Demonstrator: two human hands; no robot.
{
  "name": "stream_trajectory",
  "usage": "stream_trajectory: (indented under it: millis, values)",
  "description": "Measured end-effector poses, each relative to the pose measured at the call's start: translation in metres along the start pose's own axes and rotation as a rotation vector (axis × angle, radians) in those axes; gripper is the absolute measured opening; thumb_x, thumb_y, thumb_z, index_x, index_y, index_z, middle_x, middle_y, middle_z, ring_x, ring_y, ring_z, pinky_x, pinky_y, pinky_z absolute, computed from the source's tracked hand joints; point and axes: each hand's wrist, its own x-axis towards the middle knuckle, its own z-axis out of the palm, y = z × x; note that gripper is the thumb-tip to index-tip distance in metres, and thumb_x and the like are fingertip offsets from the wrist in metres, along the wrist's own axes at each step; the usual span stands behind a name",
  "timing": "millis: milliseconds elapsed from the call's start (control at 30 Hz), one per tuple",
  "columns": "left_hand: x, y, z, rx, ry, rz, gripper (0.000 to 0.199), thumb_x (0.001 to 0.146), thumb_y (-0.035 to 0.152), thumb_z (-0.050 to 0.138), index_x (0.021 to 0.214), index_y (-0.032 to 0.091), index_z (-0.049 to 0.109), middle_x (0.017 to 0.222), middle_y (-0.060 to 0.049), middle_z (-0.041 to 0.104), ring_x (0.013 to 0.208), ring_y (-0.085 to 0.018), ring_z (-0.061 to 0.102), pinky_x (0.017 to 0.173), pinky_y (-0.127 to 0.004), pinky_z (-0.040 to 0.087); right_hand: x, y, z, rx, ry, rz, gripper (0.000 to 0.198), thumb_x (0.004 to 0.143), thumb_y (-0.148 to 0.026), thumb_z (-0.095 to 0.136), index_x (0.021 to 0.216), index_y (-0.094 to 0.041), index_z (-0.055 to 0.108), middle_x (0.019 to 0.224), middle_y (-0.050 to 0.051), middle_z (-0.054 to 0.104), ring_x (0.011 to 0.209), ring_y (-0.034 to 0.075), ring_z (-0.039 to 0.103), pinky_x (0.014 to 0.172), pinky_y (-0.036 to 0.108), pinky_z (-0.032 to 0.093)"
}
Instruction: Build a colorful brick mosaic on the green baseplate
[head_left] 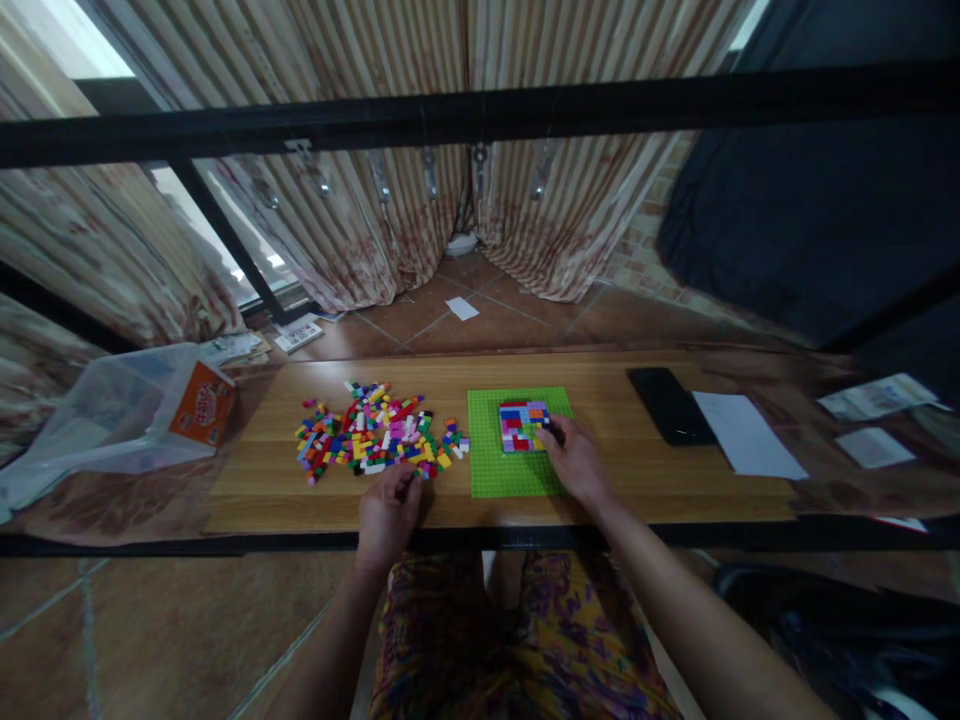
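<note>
A bright green studded baseplate [491, 475] lies on the wooden board. On its upper part sits a low, roughly square block of toy bricks [517, 425] in red, blue, purple, orange and other colours. My right hand [576, 460] reaches in from the right, thumb and fingers pinched together at the right edge of those bricks. Whatever is between its fingertips is too small to make out. A loose heap of coloured toy bricks [375, 430] is spread left of the baseplate. At its near edge rests my left hand [388, 508], fingers curled closed; their contents are hidden.
The wooden board [255, 500] carries a black phone-like slab [671, 405] and a white paper sheet [750, 435] at the right. A clear plastic tub [127, 410] with an orange label lies at the left. A dark rail [480, 118] crosses beyond the table, before striped curtains.
</note>
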Motion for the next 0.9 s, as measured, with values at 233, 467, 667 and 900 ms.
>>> stream_trajectory:
  millis: [233,467,667,900]
  values:
    - [-0.002,-0.002,0.002,-0.026,0.008,-0.036,0.021,0.086,0.035,0.054,0.093,0.018,0.065,0.083,-0.006,0.071,0.071,-0.019,0.066,0.068,-0.029,0.053,0.013,-0.004,-0.008,-0.006,-0.03,0.052,0.037,0.094,-0.038,0.04,0.105,-0.018,0.069,0.099,0.01,0.073,0.09,0.022,0.067,0.081,0.035,0.05]
    - [-0.001,-0.003,0.003,0.008,0.022,0.014,0.02,0.088,0.033,0.053,0.091,0.018,0.064,0.085,-0.006,0.071,0.073,-0.018,0.066,0.069,-0.028,0.052,0.012,-0.005,0.001,-0.037,-0.006,0.094,0.039,0.09,-0.041,0.048,0.11,-0.015,0.068,0.104,0.014,0.071,0.095,0.027,0.065,0.085,0.04,0.048]
    - [-0.001,-0.002,0.002,0.014,0.001,0.011,0.016,0.087,0.032,0.055,0.088,0.019,0.065,0.08,-0.004,0.07,0.07,-0.017,0.066,0.067,-0.026,0.051,0.021,-0.001,0.003,0.014,-0.009,0.127,0.031,0.084,-0.039,0.057,0.102,-0.017,0.07,0.093,0.009,0.073,0.084,0.023,0.066,0.077,0.035,0.049]
    - [-0.001,-0.006,0.002,-0.062,-0.015,-0.019,0.019,0.086,0.035,0.055,0.089,0.02,0.065,0.087,-0.006,0.071,0.078,-0.02,0.068,0.074,-0.031,0.052,0.019,-0.001,0.002,0.169,0.044,0.117,0.029,0.078,-0.043,0.062,0.092,-0.019,0.073,0.085,0.007,0.073,0.078,0.022,0.065,0.073,0.034,0.048]
